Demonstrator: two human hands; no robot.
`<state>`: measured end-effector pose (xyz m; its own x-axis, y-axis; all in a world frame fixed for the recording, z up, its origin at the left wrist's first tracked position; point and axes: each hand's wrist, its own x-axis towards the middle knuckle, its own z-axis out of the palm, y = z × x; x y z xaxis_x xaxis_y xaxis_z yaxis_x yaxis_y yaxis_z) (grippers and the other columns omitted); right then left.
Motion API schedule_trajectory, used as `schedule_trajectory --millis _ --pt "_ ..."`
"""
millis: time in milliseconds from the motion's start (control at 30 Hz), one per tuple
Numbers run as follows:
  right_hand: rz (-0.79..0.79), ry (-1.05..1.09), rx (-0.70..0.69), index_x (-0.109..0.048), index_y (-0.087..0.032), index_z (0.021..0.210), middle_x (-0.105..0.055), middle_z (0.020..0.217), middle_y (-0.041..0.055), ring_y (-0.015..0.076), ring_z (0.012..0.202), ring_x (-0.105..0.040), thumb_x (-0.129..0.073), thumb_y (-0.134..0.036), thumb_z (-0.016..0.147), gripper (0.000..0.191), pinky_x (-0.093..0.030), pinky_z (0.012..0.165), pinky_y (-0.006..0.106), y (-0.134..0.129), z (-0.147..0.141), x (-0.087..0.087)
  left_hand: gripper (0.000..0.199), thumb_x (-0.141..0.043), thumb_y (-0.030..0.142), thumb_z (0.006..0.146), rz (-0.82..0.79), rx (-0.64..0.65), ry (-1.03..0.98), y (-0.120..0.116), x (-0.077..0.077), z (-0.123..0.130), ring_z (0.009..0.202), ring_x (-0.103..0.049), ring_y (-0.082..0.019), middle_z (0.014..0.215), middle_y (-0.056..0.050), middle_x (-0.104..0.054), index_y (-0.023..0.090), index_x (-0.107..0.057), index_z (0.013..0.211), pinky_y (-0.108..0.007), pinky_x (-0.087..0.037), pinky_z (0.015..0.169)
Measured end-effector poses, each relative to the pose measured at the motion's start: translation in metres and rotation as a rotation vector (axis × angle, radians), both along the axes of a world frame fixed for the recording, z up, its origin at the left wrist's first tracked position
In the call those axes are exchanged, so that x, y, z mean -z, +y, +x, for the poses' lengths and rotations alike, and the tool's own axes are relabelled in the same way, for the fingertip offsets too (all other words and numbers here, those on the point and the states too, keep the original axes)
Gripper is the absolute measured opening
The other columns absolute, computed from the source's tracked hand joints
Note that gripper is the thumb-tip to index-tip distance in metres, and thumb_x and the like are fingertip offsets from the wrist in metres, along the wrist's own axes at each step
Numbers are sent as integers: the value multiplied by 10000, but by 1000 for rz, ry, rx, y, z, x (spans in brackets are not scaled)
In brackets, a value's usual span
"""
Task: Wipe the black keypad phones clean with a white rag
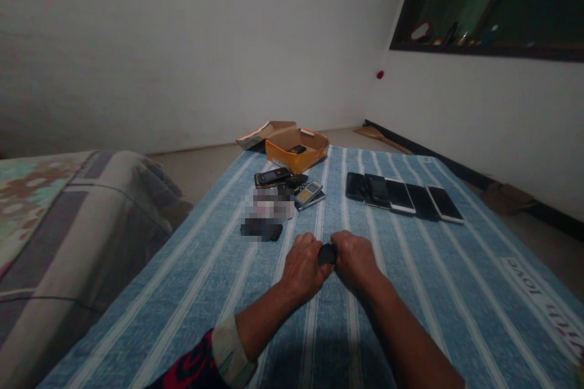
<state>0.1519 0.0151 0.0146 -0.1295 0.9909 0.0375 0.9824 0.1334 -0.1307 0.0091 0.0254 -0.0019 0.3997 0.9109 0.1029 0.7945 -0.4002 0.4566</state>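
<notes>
Head view: left hand (303, 267) and right hand (358, 262) are jointly gripping a dark item (327, 254) over the cloth (335, 331). Phone row (400, 196), right, is lying apparently settled; loose phones (308, 193), left, are lying in no order, seemingly pending, beside the box (298, 161).

The left hand (303, 264) and right hand (358, 260) hide most of a dark thing (326, 254); I can't tell what it is. Blur masks part of the pile (297, 185), and the lettering (544, 302) runs out of my sight on the right.
</notes>
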Motion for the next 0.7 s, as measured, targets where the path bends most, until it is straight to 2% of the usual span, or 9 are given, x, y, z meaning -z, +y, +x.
schedule_trajectory --millis 133,367,533,700 --pt "-17 4 -54 -637 -205 905 -687 909 70 210 832 -654 -437 -180 883 203 -343 641 286 -4 -1 1 172 -686 279 730 1 5 6 0 2 0 946 -510 -237 911 -58 -541 172 -620 847 -352 -432 835" --pt "-12 21 70 -644 -198 905 -701 946 67 199 847 -652 -425 -173 899 220 -328 641 283 6 0 -3 191 -693 280 723 1 -4 3 -1 1 0 952 -513 -239 915 -58 -537 161 -620 853 -348 -431 834" --pt "-25 33 -26 -637 -207 885 -707 903 53 194 835 -655 -437 -193 894 201 -323 638 282 -2 3 -1 174 -688 271 726 1 2 -4 0 1 0 946 -512 -238 900 -56 -537 164 -624 847 -348 -432 827" --pt "-13 25 56 -631 -200 914 -702 956 70 200 845 -653 -419 -183 902 213 -338 649 286 0 0 -2 172 -686 271 727 6 -4 -5 0 1 0 947 -511 -232 903 -50 -535 174 -616 849 -346 -435 835"
